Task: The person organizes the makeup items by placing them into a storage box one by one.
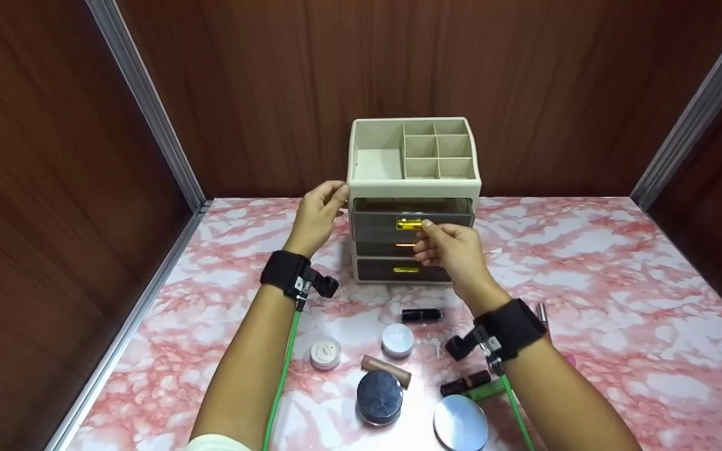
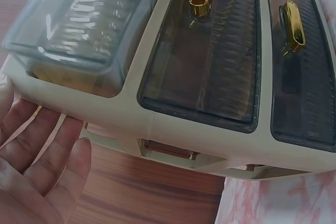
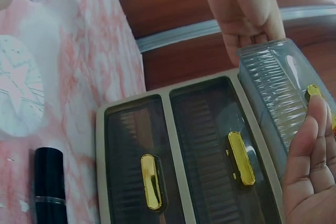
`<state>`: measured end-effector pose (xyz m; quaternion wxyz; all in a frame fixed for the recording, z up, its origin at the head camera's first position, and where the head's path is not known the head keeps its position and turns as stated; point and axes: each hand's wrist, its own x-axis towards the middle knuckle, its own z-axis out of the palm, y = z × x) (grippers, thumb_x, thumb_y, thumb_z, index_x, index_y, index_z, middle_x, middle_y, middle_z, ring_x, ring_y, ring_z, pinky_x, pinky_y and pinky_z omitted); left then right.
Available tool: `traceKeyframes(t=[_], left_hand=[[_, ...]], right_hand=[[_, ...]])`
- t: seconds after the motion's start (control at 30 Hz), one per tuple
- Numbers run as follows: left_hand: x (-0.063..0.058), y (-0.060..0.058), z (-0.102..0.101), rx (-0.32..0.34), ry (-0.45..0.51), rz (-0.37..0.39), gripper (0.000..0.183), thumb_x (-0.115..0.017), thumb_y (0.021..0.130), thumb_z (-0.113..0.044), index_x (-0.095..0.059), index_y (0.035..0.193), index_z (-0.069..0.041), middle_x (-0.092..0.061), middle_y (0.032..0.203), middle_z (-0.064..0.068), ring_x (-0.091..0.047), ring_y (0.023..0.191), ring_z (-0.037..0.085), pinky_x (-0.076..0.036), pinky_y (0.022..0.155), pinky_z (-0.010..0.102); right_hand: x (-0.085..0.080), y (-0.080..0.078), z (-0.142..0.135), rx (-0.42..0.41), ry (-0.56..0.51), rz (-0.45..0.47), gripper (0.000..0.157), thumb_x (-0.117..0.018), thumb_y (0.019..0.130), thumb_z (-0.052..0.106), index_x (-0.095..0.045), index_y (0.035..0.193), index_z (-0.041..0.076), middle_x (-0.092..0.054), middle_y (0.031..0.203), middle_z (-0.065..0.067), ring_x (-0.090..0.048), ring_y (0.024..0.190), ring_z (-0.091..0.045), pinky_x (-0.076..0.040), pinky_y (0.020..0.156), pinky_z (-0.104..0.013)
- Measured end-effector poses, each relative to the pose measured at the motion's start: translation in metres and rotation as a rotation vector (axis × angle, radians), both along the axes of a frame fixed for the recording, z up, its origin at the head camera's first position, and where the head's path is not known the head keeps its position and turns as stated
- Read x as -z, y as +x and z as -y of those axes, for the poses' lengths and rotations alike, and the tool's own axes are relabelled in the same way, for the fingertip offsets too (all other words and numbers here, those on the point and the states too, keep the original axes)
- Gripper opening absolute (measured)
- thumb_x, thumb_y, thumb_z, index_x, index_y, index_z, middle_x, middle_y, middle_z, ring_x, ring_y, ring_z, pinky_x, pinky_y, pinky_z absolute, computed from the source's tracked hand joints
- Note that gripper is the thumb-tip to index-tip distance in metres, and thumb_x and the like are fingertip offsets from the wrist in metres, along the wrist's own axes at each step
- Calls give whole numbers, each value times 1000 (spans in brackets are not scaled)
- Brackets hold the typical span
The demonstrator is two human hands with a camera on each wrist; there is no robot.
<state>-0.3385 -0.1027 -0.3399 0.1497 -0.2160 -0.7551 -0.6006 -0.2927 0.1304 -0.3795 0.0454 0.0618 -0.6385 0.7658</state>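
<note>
A cream cosmetics organizer (image 1: 414, 189) stands upright on the table, with open compartments on top and smoky drawers in front. Its top drawer (image 1: 373, 230) is pulled partway out; in the right wrist view that clear drawer (image 3: 278, 85) juts past the two closed lower ones. My right hand (image 1: 459, 252) pinches the gold handle (image 1: 407, 224) of the top drawer between thumb and fingers. At the organizer's upper left edge, my left hand (image 1: 317, 216) touches the side. The left wrist view has this hand's fingers (image 2: 39, 148) extended along the side panel.
In front of the organizer lie a black lipstick tube (image 1: 422, 314), two small round jars (image 1: 397, 340), a brown tube (image 1: 386, 371), a dark round container (image 1: 380, 396), a silver round case (image 1: 461, 423) and a green tube (image 1: 486, 389). Wood-grain panels (image 1: 286, 94) enclose the marbled table (image 1: 593, 269).
</note>
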Motion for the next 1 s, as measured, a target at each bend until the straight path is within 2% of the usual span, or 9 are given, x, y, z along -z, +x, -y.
traceKeyframes(t=[0.2,0.37,0.5,0.6,0.73,1.0], left_hand=[[-1,3,-2,-6,-2,-5,23,-48,93,-14,-59,104,2,-60,92,16,-58,86,24,-47,74,30],[1,-1,0,0,-5,3,23,-48,93,-15,-59,104,2,-60,92,16,-58,86,24,-47,73,29],[12,-14,2,-18,-4,-13,24,-50,92,-23,-61,102,-3,-61,90,12,-57,85,25,-47,73,29],[20,-23,3,-36,-12,-31,27,-51,90,-28,-61,101,-6,-62,88,8,-58,84,23,-47,72,28],[22,-24,3,-37,-24,-26,28,-50,91,-28,-61,103,-5,-62,90,10,-58,84,20,-47,72,29],[23,-24,2,-41,-9,-35,29,-51,90,-31,-61,102,-7,-62,88,6,-59,82,16,-48,73,29]], right_hand=[[2,16,0,30,19,-16,48,-61,85,30,-56,90,-17,-61,66,-16,-59,51,-20,-49,48,-29],[4,28,0,23,16,-51,45,-59,86,27,-57,88,-17,-61,64,-15,-59,51,-20,-50,49,-30],[7,35,2,29,10,-73,40,-60,86,27,-60,85,-14,-62,65,-16,-59,51,-21,-51,52,-36],[8,38,3,40,11,-85,44,-62,84,28,-58,86,-17,-61,65,-17,-59,50,-21,-51,52,-37],[10,42,3,41,10,-101,48,-62,84,28,-57,87,-20,-60,63,-19,-58,49,-21,-49,48,-33],[11,56,1,21,-10,-126,38,-62,84,25,-61,82,-13,-60,63,-19,-58,48,-22,-49,47,-31]])
